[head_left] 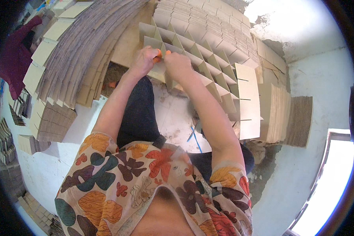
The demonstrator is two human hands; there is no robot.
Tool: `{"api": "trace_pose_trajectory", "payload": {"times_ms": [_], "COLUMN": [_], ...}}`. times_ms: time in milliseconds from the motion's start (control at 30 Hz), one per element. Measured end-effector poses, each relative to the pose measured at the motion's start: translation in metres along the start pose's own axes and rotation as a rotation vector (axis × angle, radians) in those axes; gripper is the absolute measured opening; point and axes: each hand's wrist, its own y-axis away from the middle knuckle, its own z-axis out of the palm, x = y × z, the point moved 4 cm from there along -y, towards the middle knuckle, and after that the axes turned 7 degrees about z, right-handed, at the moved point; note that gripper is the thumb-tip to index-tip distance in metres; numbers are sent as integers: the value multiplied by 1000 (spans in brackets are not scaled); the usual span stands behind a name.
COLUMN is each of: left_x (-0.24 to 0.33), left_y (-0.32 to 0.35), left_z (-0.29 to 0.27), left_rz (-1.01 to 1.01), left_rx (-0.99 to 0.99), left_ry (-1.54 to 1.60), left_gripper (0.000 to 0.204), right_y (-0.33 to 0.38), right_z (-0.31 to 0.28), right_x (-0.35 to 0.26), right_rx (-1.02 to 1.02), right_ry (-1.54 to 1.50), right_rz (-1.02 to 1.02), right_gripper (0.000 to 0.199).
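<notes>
A cardboard divider grid (200,53), made of slotted strips crossed into open cells, stands ahead of me and stretches to the right. At its near left edge, my left hand (145,61) is closed with the fingers curled around a strip. Just right of it, my right hand (179,66) pinches the grid's near edge. Bright orange coverings show at the fingertips of both hands. The fingers partly hide the strip edges between them. A slotted cardboard strip (247,100) forms the grid's right end, its slots showing as dark lines.
A tall, curved row of cardboard strips (86,43) stands at the left. More stacks of strips (208,23) lie behind the grid, and another stack (273,114) is at the right by the wall. A person in a dark red garment (17,59) is at far left.
</notes>
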Motion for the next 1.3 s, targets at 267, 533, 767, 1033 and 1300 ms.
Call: {"api": "trace_pose_trajectory", "payload": {"times_ms": [267,533,767,1033,1300], "left_x": [38,45,11,6,39], "left_y": [-10,-72,-89,-92,-84], "left_z": [-8,31,75,83,43], "left_rz": [99,199,181,186,303], "left_rx": [-110,-379,-550,-476,-404], "left_ry": [-79,-140,-20,152,-79], "left_gripper": [58,92,80,41,26], "right_y": [4,41,163,263,339], "right_z": [-40,-35,-85,-44,-130], "right_x": [113,123,207,338,346], "right_rx": [506,33,523,37,791], "right_ry": [-2,-312,62,-485,-694], "right_rz": [313,289,410,838,1094], "right_gripper": [35,56,68,65,25]}}
